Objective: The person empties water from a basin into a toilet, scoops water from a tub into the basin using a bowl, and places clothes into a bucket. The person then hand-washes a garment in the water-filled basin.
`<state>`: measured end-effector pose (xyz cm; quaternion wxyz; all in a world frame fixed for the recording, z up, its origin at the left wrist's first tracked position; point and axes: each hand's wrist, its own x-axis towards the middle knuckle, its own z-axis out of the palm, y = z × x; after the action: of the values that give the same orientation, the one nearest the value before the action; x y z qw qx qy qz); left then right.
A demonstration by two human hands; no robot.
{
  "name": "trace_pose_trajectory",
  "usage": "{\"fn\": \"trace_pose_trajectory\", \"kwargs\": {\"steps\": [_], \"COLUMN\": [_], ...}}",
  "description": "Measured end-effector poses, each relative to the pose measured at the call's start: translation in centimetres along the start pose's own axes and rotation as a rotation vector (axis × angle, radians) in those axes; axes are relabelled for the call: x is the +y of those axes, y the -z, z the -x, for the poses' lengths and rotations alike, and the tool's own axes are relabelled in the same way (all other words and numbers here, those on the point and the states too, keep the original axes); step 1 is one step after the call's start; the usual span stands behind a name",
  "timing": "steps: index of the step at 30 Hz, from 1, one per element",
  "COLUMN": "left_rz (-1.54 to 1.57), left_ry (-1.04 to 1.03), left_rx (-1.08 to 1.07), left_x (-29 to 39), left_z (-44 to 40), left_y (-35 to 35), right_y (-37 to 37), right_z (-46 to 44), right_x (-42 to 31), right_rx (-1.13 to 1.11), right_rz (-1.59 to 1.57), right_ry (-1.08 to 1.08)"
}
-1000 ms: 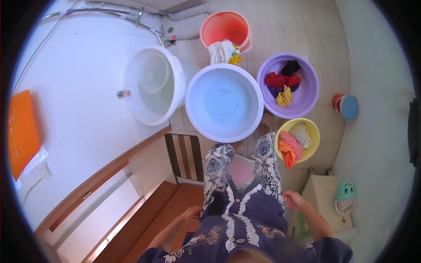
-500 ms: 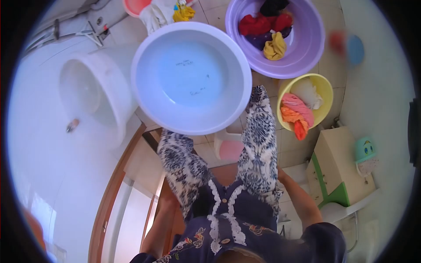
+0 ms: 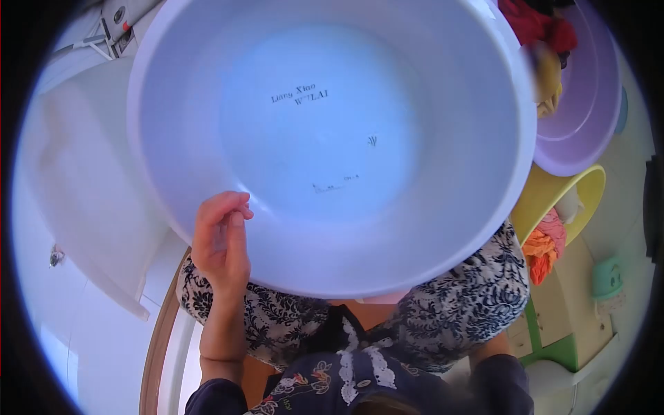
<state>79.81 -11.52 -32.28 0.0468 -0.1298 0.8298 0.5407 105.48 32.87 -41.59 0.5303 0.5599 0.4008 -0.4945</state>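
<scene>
A large pale blue basin [image 3: 318,256] fills the middle of the view, with small dark lettering on its bottom. I cannot tell whether there is water in it. My left hand [image 3: 221,238] is over the basin's near left rim, its fingers loosely curled and the thumb a little apart. Nothing shows between those fingers, and whether they touch the rim is unclear. Of my right arm only the forearm [image 3: 490,348] shows beside my thigh; the hand itself is hidden behind the patterned trousers [image 3: 463,297].
Right of the basin are a purple basin [image 3: 588,131] with red, dark and yellow cloths and a yellow bucket [image 3: 588,200] with pink, orange and white cloths. A white tub [image 3: 90,159] stands left. At lower right is a cabinet [image 3: 564,318] with green trim.
The view has come down closer over the pale blue basin. My left hand has risen from beside my leg to the basin's near left rim.
</scene>
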Motion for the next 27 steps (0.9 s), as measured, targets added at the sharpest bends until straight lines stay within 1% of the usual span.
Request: {"fn": "trace_pose_trajectory", "kwargs": {"steps": [2,4,6,8,10,12,14,15,16,19,21,23,24,25,26,27], "left_rz": [0.134,0.067,-0.011,-0.068,-0.078,-0.134,-0.096,-0.159,-0.213,-0.098,-0.077,-0.11,-0.063,0.063,0.222,0.19], "left_ry": [0.087,0.117,0.1,0.081,-0.012,-0.061,-0.191,-0.27,-0.357,-0.503,-0.6,-0.661,-0.635,-0.432,-0.311,-0.079], "left_rx": [0.018,-0.011,-0.022,0.0,0.033,0.0,-0.018,-0.01,-0.021,0.03,0.292,0.54,0.766,0.842,0.899,1.06], "left_x": [0.7,0.7,1.5,1.0,0.8,1.9,1.9,2.1,3.1,7.8,9.8,11.3,10.7,11.0,10.0,7.0], "left_z": [0.0,0.0,-0.2,2.1,3.4,4.0,4.1,4.0,3.9,6.4,9.4,11.3,10.7,10.0,8.6,5.6], "left_y": [0.7,2.2,3.9,5.2,5.6,5.9,5.7,5.3,5.2,5.9,8.6,13.7,16.7,20.4,24.2,28.4], "right_y": [0.3,0.6,1.2,2.2,3.3,4.1,4.2,4.2,4.2,3.8,3.6,3.3,3.1,3.4,3.7,3.8], "right_z": [0.2,0.5,0.4,0.1,-0.1,-0.8,-0.7,-0.9,-0.9,-0.4,0.1,0.8,1.2,1.6,1.9,2.3], "right_x": [-0.3,-0.9,-1.6,-2.2,-2.8,-3.5,-4.1,-4.3,-4.3,-3.5,-2.6,-1.5,-1.1,-0.9,-0.5,-0.1], "right_rx": [0.033,0.066,0.084,0.096,0.107,0.1,0.119,0.116,0.121,0.137,0.156,0.133,0.118,0.112,0.142,0.187], "right_rz": [0.024,0.056,0.098,0.158,0.206,0.227,0.242,0.232,0.219,0.188,0.191,0.167,0.159,0.151,0.149,0.157], "right_ry": [0.038,0.077,0.144,0.243,0.342,0.434,0.52,0.562,0.6,0.712,0.8,0.869,0.911,0.954,0.981,0.988]}}
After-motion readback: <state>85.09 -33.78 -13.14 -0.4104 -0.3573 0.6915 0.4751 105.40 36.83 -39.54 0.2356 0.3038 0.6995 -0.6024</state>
